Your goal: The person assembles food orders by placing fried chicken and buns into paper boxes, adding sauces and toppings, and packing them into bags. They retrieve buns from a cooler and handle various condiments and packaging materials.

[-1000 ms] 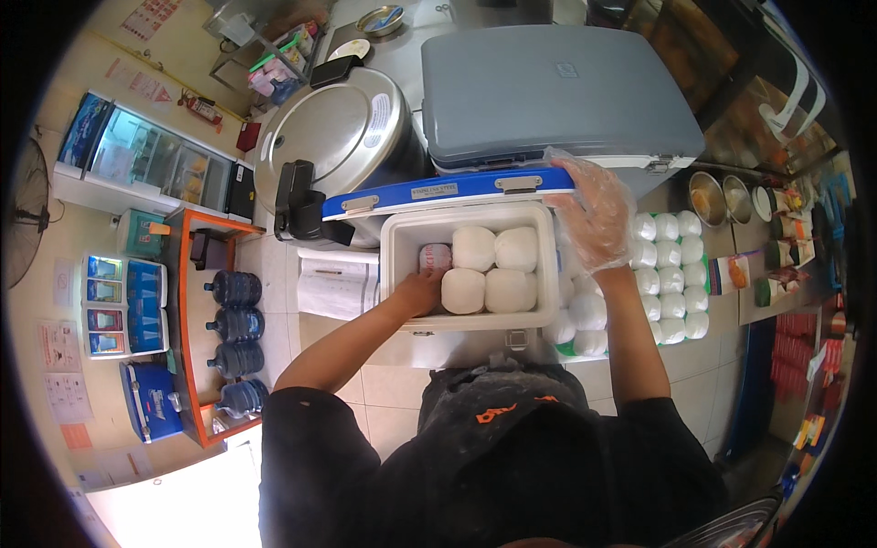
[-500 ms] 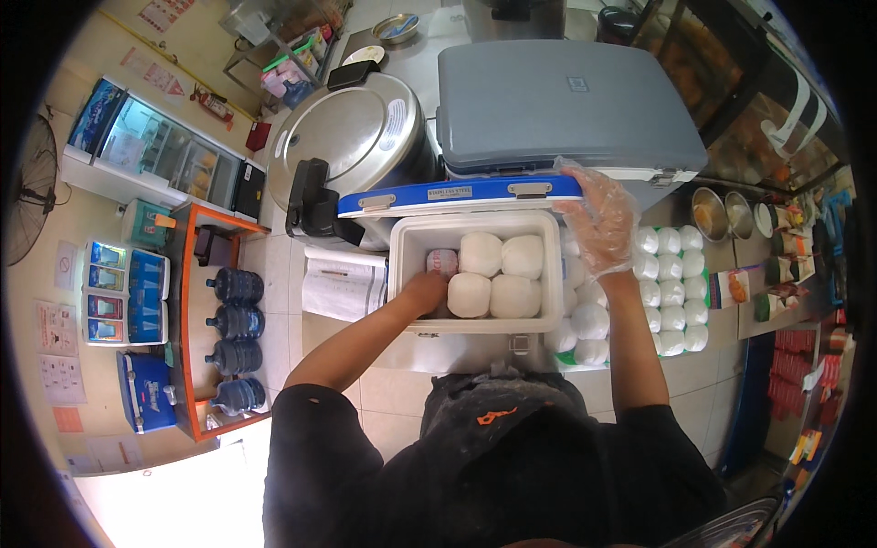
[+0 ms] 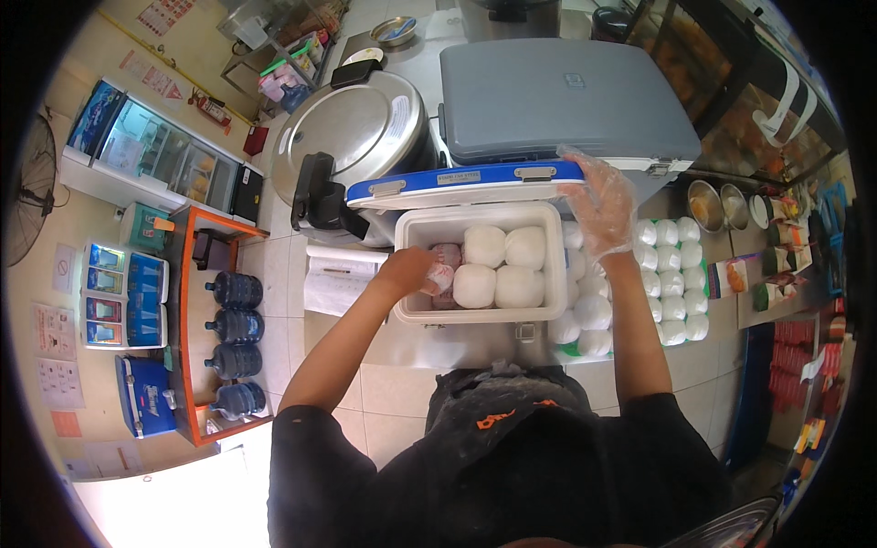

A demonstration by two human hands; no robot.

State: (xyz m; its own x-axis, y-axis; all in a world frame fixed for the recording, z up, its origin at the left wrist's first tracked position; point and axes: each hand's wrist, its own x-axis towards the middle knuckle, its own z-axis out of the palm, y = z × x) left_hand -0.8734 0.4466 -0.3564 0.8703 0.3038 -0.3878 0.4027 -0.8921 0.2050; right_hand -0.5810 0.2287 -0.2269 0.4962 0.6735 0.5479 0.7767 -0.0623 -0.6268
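Observation:
A white-lined cooler box [image 3: 480, 316] stands before me with its blue-edged lid [image 3: 470, 177] raised. Inside, several round white wrapped bundles [image 3: 485, 247] fill the middle and right. At the left end lie darker bundles in thin wrap with red print [image 3: 446, 256]. My bare left hand [image 3: 408, 273] is closed on a small wrapped bundle [image 3: 440, 278] just above that end; its contents cannot be made out. My right hand [image 3: 603, 208], in a clear plastic glove, grips the right end of the lid.
Rows of white wrapped bundles [image 3: 670, 281] lie on the counter at right. A large grey cooler [image 3: 562, 100] and a round steel rice container [image 3: 352, 128] stand behind. An open notebook [image 3: 340, 281] with a pen sits left. Metal bowls [image 3: 705, 205] are at far right.
My left hand has come up from the cooler's left end with a small wrapped bundle in its fingers. The right hand stays at the lid. The view has shifted slightly.

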